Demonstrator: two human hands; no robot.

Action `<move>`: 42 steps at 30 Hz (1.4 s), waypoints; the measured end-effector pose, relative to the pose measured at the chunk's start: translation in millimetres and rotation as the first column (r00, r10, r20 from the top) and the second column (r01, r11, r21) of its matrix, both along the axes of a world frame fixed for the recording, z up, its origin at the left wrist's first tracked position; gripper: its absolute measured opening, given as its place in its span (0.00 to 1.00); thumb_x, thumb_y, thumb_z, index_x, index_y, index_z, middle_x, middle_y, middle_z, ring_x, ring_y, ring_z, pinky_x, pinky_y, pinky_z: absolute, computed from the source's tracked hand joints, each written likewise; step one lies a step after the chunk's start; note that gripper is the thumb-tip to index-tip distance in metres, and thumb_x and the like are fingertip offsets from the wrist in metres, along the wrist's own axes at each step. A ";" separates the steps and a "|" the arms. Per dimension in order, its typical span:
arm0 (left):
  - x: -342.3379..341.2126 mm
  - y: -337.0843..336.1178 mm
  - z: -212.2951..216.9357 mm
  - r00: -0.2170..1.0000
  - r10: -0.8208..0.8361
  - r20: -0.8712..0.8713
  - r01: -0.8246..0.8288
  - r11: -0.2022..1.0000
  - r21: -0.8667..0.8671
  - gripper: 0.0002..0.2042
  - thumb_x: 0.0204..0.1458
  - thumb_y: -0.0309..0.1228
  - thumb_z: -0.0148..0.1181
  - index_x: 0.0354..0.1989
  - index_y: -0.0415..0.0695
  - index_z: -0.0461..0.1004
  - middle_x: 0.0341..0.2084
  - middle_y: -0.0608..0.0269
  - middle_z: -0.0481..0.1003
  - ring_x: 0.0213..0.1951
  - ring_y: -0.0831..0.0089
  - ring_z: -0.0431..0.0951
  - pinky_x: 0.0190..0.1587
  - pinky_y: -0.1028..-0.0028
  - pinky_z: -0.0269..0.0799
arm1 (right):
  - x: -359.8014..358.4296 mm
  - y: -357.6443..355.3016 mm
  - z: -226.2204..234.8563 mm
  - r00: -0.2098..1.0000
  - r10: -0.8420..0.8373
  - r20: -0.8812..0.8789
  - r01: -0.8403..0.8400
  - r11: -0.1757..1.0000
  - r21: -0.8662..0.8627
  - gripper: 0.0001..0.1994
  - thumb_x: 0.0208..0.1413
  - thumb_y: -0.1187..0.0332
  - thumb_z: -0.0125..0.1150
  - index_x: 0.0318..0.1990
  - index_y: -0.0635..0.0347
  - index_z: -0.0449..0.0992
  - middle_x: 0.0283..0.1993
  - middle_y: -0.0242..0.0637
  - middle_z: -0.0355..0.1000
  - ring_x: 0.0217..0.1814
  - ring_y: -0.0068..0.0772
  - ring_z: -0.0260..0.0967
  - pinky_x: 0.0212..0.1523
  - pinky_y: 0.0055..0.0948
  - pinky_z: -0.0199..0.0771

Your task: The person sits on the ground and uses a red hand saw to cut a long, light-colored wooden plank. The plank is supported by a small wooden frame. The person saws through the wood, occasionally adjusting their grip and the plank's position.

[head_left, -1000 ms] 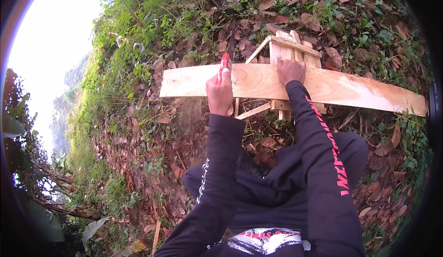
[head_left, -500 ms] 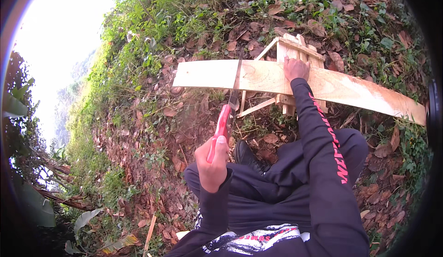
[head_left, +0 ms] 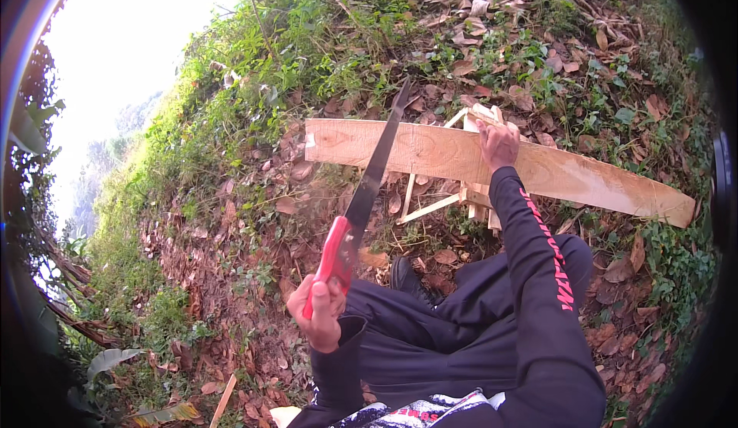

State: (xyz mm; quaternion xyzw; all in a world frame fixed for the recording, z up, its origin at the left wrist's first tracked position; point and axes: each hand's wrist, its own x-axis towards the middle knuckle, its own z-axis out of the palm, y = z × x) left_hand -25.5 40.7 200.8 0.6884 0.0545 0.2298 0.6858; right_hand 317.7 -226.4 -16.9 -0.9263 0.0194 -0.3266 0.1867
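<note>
Your left hand (head_left: pixel 319 316), at 7 o'clock, is clenched round the red-handled saw (head_left: pixel 369 188), its blade pointing toward 12. Your right hand (head_left: pixel 500 147), at 2, bears on the plank (head_left: pixel 580 176), which spans 10 to 3 across a wooden stand (head_left: pixel 473 197); fingers bent at its far edge, clamping cannot be told. Red lettering runs down your right sleeve (head_left: pixel 534 274).

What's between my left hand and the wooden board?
In the head view, the saw: your left hand grips its red handle, and its blade visually overlaps the wooden board. Leaf-littered ground shows behind.
</note>
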 end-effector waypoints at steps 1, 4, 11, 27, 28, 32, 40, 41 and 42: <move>-11.4 5.7 3.3 0.995 0.016 0.095 -0.017 1.000 0.004 0.22 0.63 0.44 0.52 0.24 0.38 0.66 0.11 0.73 0.59 0.12 0.86 0.56 0.16 0.81 0.49 | -0.6 -2.1 3.9 0.998 -0.004 0.068 0.006 1.000 -0.027 0.26 0.65 0.47 0.45 0.26 0.56 0.80 0.27 0.39 0.77 0.36 0.40 0.74 0.46 0.43 0.63; -36.2 24.2 6.9 0.954 0.063 0.294 -0.060 0.998 -0.022 0.25 0.62 0.50 0.50 0.23 0.39 0.64 0.07 0.74 0.55 0.08 0.84 0.53 0.13 0.78 0.48 | -12.5 -6.9 16.8 0.985 0.015 0.171 -0.020 0.999 0.028 0.20 0.64 0.49 0.50 0.29 0.55 0.76 0.32 0.35 0.74 0.41 0.37 0.68 0.47 0.39 0.59; -62.5 32.4 -35.3 0.978 0.082 0.194 -0.061 0.992 -0.112 0.25 0.55 0.50 0.61 0.26 0.37 0.65 0.11 0.73 0.58 0.12 0.85 0.55 0.15 0.80 0.46 | -108.8 -0.9 22.4 0.990 0.140 0.034 -0.140 0.990 0.008 0.15 0.55 0.55 0.55 0.35 0.59 0.70 0.39 0.39 0.67 0.48 0.41 0.62 0.51 0.42 0.58; -65.0 28.0 -64.0 0.992 0.025 0.123 0.002 0.977 -0.212 0.25 0.61 0.52 0.51 0.26 0.38 0.64 0.08 0.75 0.55 0.10 0.85 0.52 0.14 0.80 0.46 | -140.1 -13.5 -28.6 0.913 0.356 -0.198 -0.313 0.925 0.215 0.16 0.55 0.62 0.55 0.48 0.60 0.73 0.56 0.41 0.67 0.61 0.45 0.61 0.61 0.43 0.56; -64.7 29.3 -66.9 0.992 0.024 0.121 0.003 0.976 -0.219 0.26 0.61 0.53 0.50 0.26 0.38 0.64 0.08 0.74 0.55 0.10 0.85 0.52 0.14 0.80 0.46 | -139.8 -13.9 -28.7 0.914 0.359 -0.190 -0.315 0.922 0.227 0.15 0.54 0.62 0.55 0.47 0.60 0.73 0.56 0.41 0.68 0.61 0.45 0.61 0.61 0.43 0.57; -58.7 28.7 -77.2 0.998 0.013 0.064 0.006 0.957 -0.289 0.23 0.62 0.49 0.49 0.28 0.38 0.66 0.11 0.73 0.57 0.12 0.86 0.54 0.16 0.81 0.46 | -143.1 -10.0 -24.2 0.922 0.329 -0.202 -0.292 0.937 0.193 0.15 0.52 0.64 0.57 0.46 0.60 0.74 0.56 0.42 0.68 0.61 0.46 0.62 0.60 0.44 0.58; -17.3 44.1 -124.1 0.998 -0.054 0.028 0.060 0.947 -0.316 0.17 0.63 0.40 0.48 0.32 0.37 0.70 0.13 0.75 0.60 0.14 0.88 0.55 0.17 0.82 0.47 | -146.4 -15.9 -16.3 0.926 0.293 -0.236 -0.296 0.955 0.023 0.27 0.39 0.69 0.61 0.53 0.57 0.71 0.59 0.44 0.66 0.66 0.47 0.58 0.65 0.46 0.54; -8.4 49.7 -132.8 0.997 -0.068 0.025 0.073 0.951 -0.301 0.17 0.63 0.40 0.48 0.32 0.37 0.71 0.13 0.75 0.60 0.14 0.88 0.55 0.17 0.83 0.47 | -146.7 -14.4 -17.2 0.933 0.276 -0.231 -0.292 0.956 -0.040 0.28 0.38 0.70 0.60 0.54 0.57 0.71 0.60 0.44 0.66 0.67 0.47 0.57 0.65 0.46 0.54; 3.5 54.2 -141.2 0.997 -0.075 0.036 0.082 0.947 -0.310 0.16 0.63 0.39 0.48 0.33 0.37 0.71 0.13 0.75 0.61 0.14 0.88 0.55 0.17 0.83 0.47 | -146.1 -12.8 -17.7 0.924 0.249 -0.290 -0.280 0.957 -0.071 0.30 0.40 0.72 0.59 0.58 0.54 0.70 0.63 0.42 0.64 0.69 0.45 0.56 0.66 0.46 0.54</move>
